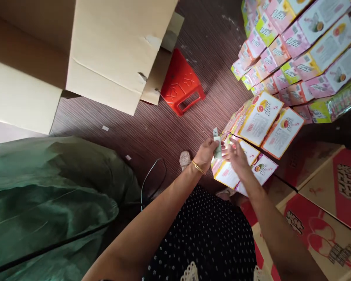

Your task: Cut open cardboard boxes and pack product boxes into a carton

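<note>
My left hand [206, 154], with a gold bangle at its wrist, is closed around a small pale green-and-white strip [217, 146]. What kind of thing the strip is, I cannot tell. Just to its right is my right hand [236, 158], fingers apart and pointing toward the strip, with nothing visible in them. Below and behind both hands stand printed drink cartons [226, 173] in white, yellow and purple. Two more white-topped cartons [259, 119] sit just beyond my right hand.
Colourful small cartons [295, 58] are stacked high at the upper right. Large red-and-brown boxes [318, 230] fill the lower right. A red plastic stool [181, 84] stands beside an open cardboard box [111, 50]. A green sack [55, 183] and a thin cable [144, 183] lie at left.
</note>
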{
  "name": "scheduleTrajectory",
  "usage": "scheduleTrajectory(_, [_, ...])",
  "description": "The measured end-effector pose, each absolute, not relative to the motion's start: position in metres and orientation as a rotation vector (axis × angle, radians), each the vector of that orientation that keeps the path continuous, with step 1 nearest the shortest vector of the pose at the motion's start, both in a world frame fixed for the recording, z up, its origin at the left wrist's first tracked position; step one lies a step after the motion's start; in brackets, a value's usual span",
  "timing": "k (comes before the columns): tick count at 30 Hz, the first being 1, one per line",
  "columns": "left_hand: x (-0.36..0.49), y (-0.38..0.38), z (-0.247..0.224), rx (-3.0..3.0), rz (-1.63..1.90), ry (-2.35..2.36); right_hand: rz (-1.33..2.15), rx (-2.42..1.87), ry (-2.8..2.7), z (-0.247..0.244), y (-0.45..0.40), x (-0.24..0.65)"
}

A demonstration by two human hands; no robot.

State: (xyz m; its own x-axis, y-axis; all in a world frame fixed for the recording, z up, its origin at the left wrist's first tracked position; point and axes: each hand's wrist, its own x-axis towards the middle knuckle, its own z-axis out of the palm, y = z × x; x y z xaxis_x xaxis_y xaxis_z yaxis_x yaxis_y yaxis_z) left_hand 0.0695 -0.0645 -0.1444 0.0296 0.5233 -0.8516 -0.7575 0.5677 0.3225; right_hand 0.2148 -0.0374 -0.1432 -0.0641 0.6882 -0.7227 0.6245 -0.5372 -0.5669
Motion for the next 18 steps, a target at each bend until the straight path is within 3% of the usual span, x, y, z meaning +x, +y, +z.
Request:
scheduleTrajectory(4, [0.04, -0.043, -0.172, -0.117, 1.012, 1.379, 0.499, -2.179, -2.24, -0.173, 0.07, 0.251])
scheduleTrajectory(5, [0.037, -0.04, -0.179, -0.063, 0.985, 1.431, 0.352, -2.129, -2.352, -0.187, 0.097, 0.259])
scheduleTrajectory(11, [0.064, -0.055, -0.207, 0.209, 0.749, 1.532, 0.308, -2.116, -2.523, -0.257, 0.159, 0.272])
scheduleTrajectory(14, [0.087, -0.042, -0.217, 0.29, 0.663, 1.532, 0.287, -2.115, -2.525, -0.26, 0.15, 0.276])
scheduleTrajectory(18, [0.098, 0.032, -0.241, 0.66, 0.643, 1.532, 0.217, -2.127, -2.511, -0.257, 0.141, 0.283])
